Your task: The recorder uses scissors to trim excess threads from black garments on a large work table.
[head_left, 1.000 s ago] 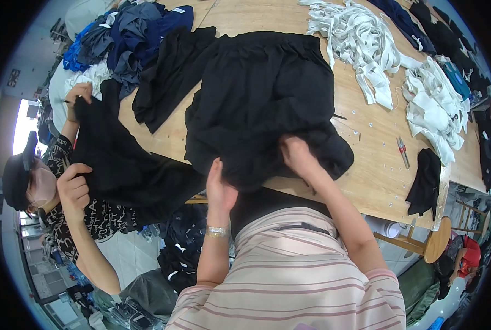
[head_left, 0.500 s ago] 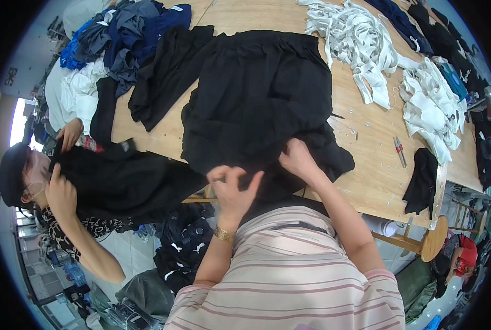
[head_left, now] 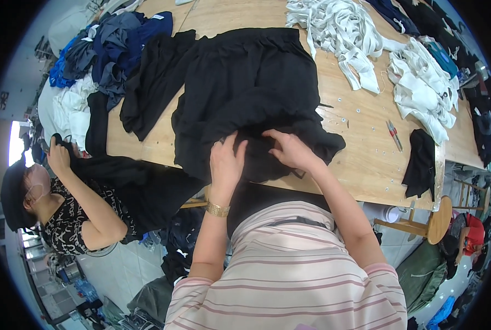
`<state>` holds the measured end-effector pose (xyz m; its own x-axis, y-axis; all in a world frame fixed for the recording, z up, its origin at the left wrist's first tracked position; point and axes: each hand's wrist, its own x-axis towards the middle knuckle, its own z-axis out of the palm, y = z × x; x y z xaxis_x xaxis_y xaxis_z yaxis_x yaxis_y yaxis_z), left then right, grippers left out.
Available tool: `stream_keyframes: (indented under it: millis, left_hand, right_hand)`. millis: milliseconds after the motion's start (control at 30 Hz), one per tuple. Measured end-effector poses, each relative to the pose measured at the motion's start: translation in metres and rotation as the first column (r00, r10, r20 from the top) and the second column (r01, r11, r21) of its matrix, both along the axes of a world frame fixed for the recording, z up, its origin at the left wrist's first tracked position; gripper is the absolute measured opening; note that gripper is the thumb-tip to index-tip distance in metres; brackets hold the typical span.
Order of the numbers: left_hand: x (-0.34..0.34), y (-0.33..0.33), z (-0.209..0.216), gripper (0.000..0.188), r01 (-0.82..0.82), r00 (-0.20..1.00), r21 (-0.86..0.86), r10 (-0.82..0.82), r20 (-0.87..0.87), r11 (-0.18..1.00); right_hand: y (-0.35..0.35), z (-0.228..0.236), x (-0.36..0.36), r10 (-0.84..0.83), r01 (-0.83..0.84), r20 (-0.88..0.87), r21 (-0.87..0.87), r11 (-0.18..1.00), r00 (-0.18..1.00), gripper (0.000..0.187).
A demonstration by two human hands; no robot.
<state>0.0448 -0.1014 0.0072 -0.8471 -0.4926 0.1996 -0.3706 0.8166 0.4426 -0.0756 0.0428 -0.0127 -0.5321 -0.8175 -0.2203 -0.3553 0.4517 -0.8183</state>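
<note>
Two white cloth heaps (head_left: 421,91) lie far right beyond red-handled snips (head_left: 394,135); dark clothes (head_left: 116,47) pile far left; a co-worker (head_left: 72,220) is near left. A black garment (head_left: 251,82) covers the wooden table's (head_left: 361,170) middle, above tiled floor (head_left: 119,272). My left hand (head_left: 226,162) spreads at the garment's near folds; I cannot tell whether my right hand (head_left: 294,151) pinches cloth.

pink-striped cream shirt (head_left: 289,269), gold-coloured bracelet (head_left: 218,209), perhaps metal

- Black garment (head_left: 251,77) of soft, matte cloth, lying on the wooden table (head_left: 361,159).
- Its gathered, straight-edged top (head_left: 251,36) points to the far side.
- Far half spread fairly flat, lightly creased.
- Near half rumpled, its folds parted around a dark hollow.
- One loose lobe spreads right.
</note>
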Motion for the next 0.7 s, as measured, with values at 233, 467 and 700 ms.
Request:
stream_keyframes:
  millis: [233,467,700]
  left_hand:
    - [-0.011,0.009,-0.022,0.031,0.033,0.999,0.095,-0.033,0.001,0.995]
    - [0.023,0.029,0.018,0.009,0.07,0.894,0.539,0.187,-0.407,0.839]
    - [0.061,0.022,0.025,0.011,0.35,0.542,0.833,0.633,-0.553,0.428]
  right_hand:
    - [0.004,0.004,-0.007,0.084,-0.006,0.281,-0.269,0.963,0.956,0.042]
    - [0.007,-0.003,-0.006,-0.16,0.237,0.236,-0.346,0.908,0.958,0.023]
    - [0.01,0.003,0.008,-0.371,0.366,0.054,-0.344,0.864,0.927,0.017]
